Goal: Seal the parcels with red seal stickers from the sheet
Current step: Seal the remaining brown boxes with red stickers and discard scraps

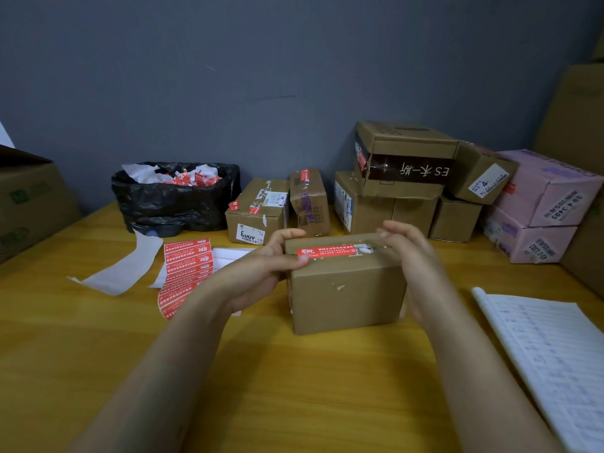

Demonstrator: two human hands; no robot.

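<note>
Table: yellow wood, filling the lower frame.
Notebook: lower right, lying open and flat on a ruled page.
Parcel: centre of frame, a brown cardboard box standing on the table between both hands.
Left hand: grips the parcel's upper left edge, thumb on the near side, fingers curled over the top.
Right hand: wraps the upper right corner, fingers bent onto the top, slightly blurred.
Red seal sticker: along the parcel's top seam, its left end at the left thumb.
Sticker sheet: left of the parcel, partly behind the left wrist.
Backing strip: white, further left.
Bin bag: black, upper left, holding red and white scraps.
Stacked boxes: upper right, against the grey wall.
</note>
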